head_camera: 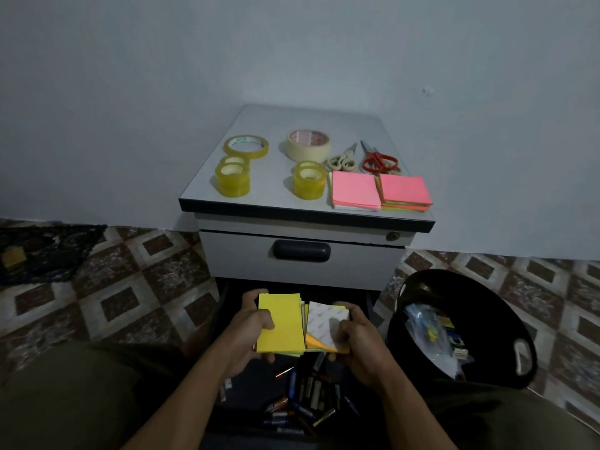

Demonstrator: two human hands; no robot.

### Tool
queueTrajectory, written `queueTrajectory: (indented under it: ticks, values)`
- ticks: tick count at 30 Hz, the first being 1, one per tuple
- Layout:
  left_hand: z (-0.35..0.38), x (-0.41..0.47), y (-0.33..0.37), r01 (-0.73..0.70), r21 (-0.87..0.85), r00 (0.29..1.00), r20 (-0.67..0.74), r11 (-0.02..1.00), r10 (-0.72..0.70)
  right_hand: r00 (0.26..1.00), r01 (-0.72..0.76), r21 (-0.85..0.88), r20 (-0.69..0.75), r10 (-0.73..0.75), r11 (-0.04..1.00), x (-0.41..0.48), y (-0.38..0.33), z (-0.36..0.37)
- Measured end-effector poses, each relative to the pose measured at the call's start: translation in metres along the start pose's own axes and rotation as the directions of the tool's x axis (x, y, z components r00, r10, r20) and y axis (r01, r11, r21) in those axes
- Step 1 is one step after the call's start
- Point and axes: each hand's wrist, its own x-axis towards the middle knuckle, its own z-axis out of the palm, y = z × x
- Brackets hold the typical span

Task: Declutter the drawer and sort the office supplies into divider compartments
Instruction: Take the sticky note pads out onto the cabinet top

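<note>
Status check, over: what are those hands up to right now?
Left hand grips yellow pad. Right hand grips white-backed pad. Batteries loose in drawer below. Nothing in the way.

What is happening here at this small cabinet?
A person grips a yellow sticky-note pad in the left hand and a second pad, white backing up, in the right hand, over an open drawer holding loose batteries. Tape rolls, scissors and pink sticky notes lie on the cabinet top. A black bin holds rubbish.

A yellow pad (281,323) in left hand (248,336), white-backed pad (324,321) in right hand (358,347), batteries (308,397) below.
</note>
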Motion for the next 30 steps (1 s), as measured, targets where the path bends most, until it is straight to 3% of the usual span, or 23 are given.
queueTrajectory:
  ticks: [9, 15, 22, 30]
  values:
    - [0.021, -0.056, 0.031, -0.079, -0.161, 0.986, 0.134, 0.984, 0.101, 0.996, 0.085, 0.01, -0.011, -0.085, 0.996, -0.056, -0.047, -0.014]
    - [0.044, -0.082, 0.071, -0.181, -0.198, 0.97, 0.126, 0.963, 0.209, 0.976, 0.208, -0.013, -0.069, -0.208, 0.978, -0.092, -0.097, -0.02]
    - [0.082, -0.09, 0.158, -0.409, -0.087, 0.908, 0.055, 0.908, 0.414, 0.911, 0.379, -0.096, -0.134, -0.39, 0.92, -0.101, -0.186, -0.016]
    - [0.114, -0.045, 0.237, -0.381, 0.045, 0.922, -0.057, 0.923, 0.383, 0.866, 0.392, -0.205, -0.248, -0.435, 0.897, -0.051, -0.267, -0.036]
